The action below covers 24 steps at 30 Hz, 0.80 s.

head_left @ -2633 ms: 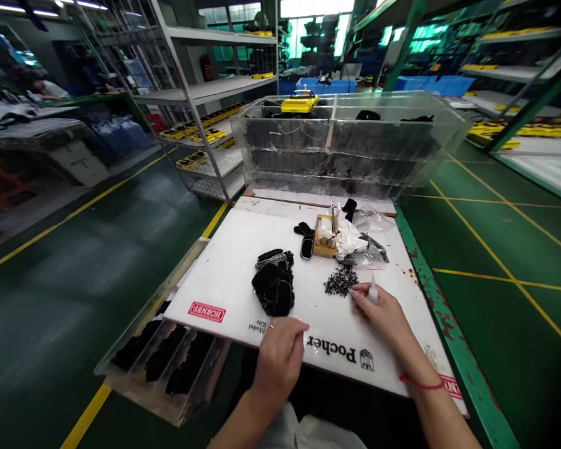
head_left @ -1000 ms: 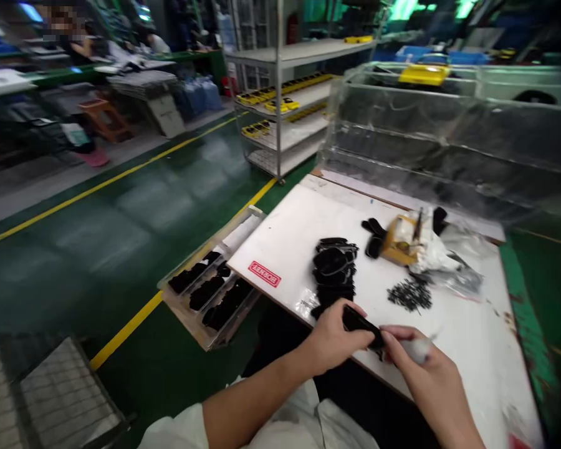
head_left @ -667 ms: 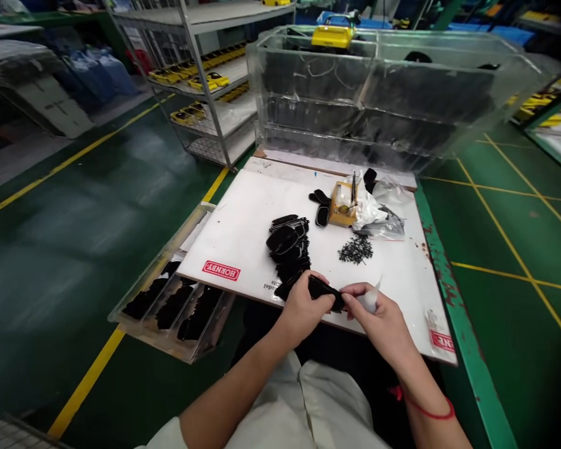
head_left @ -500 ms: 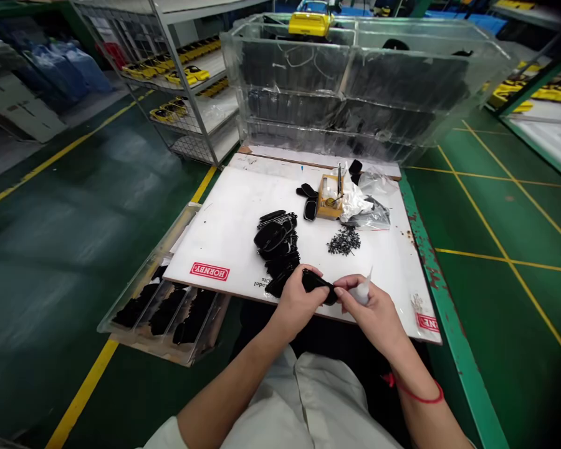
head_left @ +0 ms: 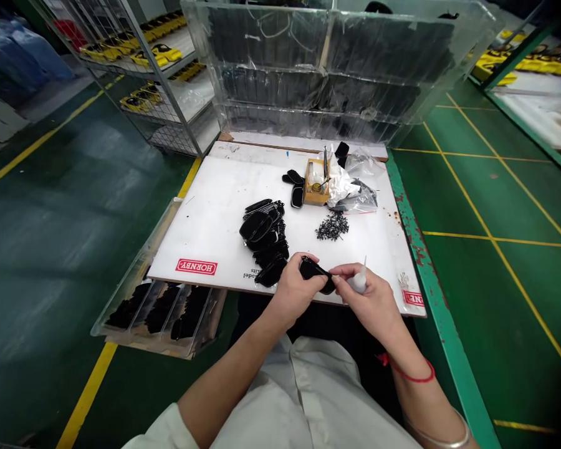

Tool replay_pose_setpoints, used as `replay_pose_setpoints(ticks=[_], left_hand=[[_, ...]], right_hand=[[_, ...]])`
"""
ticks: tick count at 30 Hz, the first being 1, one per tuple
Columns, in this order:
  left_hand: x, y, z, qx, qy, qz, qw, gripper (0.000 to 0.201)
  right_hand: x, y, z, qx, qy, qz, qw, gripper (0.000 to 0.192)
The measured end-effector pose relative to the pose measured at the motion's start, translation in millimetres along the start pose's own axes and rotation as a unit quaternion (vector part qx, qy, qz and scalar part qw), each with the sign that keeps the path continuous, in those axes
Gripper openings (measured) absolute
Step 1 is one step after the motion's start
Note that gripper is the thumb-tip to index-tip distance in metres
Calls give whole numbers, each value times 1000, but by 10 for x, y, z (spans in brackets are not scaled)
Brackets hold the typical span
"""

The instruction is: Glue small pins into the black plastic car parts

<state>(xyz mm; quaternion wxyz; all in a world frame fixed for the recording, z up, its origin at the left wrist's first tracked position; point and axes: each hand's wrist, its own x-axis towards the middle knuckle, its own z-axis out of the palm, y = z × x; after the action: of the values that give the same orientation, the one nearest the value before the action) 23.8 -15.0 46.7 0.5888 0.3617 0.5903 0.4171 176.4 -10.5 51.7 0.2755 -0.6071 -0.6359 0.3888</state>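
Observation:
My left hand [head_left: 297, 284] is closed on a glossy black oval part [head_left: 315, 271] above the front edge of the white board. At the part's right end, the thumb and forefinger of my right hand [head_left: 367, 292] pinch together; whether a small piece sits between them I cannot make out. That same hand also grips a small white squeeze bottle [head_left: 359, 280], its thin nozzle pointing up. Left of my hands lies an overlapping stack of similar black parts [head_left: 264, 234]. Beyond the hands is a pile of tiny black pieces [head_left: 333, 226].
A small cardboard box [head_left: 315, 193] with tools stands near clear plastic bags [head_left: 359, 196] on the white board [head_left: 206, 212]. A divided tray [head_left: 163, 312] of black parts sits low at left. Behind the board rises a large clear bin [head_left: 327, 75]; a wire rack [head_left: 163, 93] stands left.
The whole view has shifted, so the board and hands appear slightly up and left. My hands keep the same hold on the black part and the bottle.

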Motion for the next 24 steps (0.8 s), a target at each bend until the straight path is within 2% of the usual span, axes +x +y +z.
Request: replay_pose_setpoints(ticks=[5,11,16,20,24], left_hand=[[7,0,21,-7,-16,-14,1000,30],[-5,23,46,-3,-24,0,1000,31],[-24,44,65,-7,-41,5,999,31],[-22,27,77,-23,-67,13,997,33],[-5,16,79,-19,-71,23,997,31]], right_hand=[[-6,-13,-29,-5,7,14,1000,25],[-25,-15,-54,10,8,45,999,26],[-17,28,-99,97,-21,93,991,25],[-13,47,-145,205,-62,128,968,21],[-20,7,-177,193,-53,130,971,28]])
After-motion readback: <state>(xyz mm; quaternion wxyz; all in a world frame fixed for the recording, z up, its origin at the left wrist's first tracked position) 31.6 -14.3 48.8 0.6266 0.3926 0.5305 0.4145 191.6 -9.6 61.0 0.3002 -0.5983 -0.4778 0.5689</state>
